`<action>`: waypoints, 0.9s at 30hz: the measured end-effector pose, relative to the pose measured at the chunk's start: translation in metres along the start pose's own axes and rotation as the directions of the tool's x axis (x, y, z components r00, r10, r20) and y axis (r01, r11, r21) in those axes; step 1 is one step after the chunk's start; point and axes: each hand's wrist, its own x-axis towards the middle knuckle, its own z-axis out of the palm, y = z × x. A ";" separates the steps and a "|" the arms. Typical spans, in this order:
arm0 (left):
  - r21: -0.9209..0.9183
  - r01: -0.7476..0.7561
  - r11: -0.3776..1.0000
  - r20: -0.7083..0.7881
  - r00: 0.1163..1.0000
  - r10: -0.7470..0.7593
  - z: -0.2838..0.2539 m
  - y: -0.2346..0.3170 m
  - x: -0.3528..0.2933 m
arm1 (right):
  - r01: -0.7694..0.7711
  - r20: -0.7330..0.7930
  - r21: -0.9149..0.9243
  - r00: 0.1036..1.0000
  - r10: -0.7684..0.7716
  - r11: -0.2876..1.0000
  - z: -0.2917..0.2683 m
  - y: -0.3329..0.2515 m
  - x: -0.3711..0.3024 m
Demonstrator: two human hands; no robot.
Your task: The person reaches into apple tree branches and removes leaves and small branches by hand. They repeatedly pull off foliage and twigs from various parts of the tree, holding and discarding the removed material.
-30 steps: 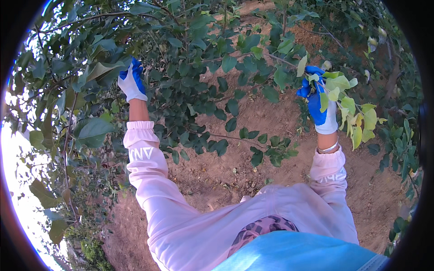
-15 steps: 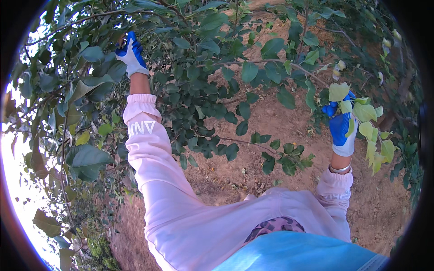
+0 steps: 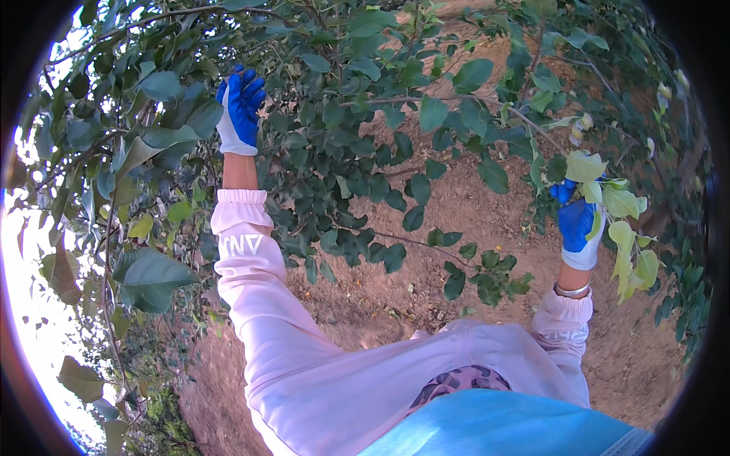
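My left hand [image 3: 242, 112], in a blue and white glove, is raised among the dark green leaves at the upper left. Its fingers are loosely bent and the thumb stands apart from them; I see nothing held there. On the right, my right hand [image 3: 579, 228], gloved alike, is closed at the end of a thin leafy branch [image 3: 532, 125]. Pale yellow-green leaves [image 3: 621, 204] hang over and beside this hand and hide part of its fingers.
Dense foliage [image 3: 160, 152] fills the left and far side. A lower twig [image 3: 426, 243] with leaves reaches across the middle, above brown soil [image 3: 380, 304]. Small pale things, perhaps bagged fruit [image 3: 578, 131], hang among the leaves at the upper right.
My left hand has drawn back from the leaves, a little nearer and to the right, and its fingers have turned. My right hand stays at the branch, with the pale leaves shifted slightly.
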 end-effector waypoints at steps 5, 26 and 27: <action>-0.025 0.192 0.981 0.223 0.958 -0.181 0.009 -0.005 -0.047 | -0.001 0.048 0.002 0.999 0.001 1.000 -0.011 0.003 0.001; -0.152 0.133 0.979 0.254 0.963 -0.091 0.041 0.100 -0.193 | 0.007 0.133 -0.059 0.991 0.000 0.998 0.033 -0.035 0.006; -0.245 0.133 0.960 0.155 0.983 -0.096 0.042 0.114 -0.188 | 0.019 0.134 -0.071 0.991 -0.009 0.997 0.035 -0.034 0.004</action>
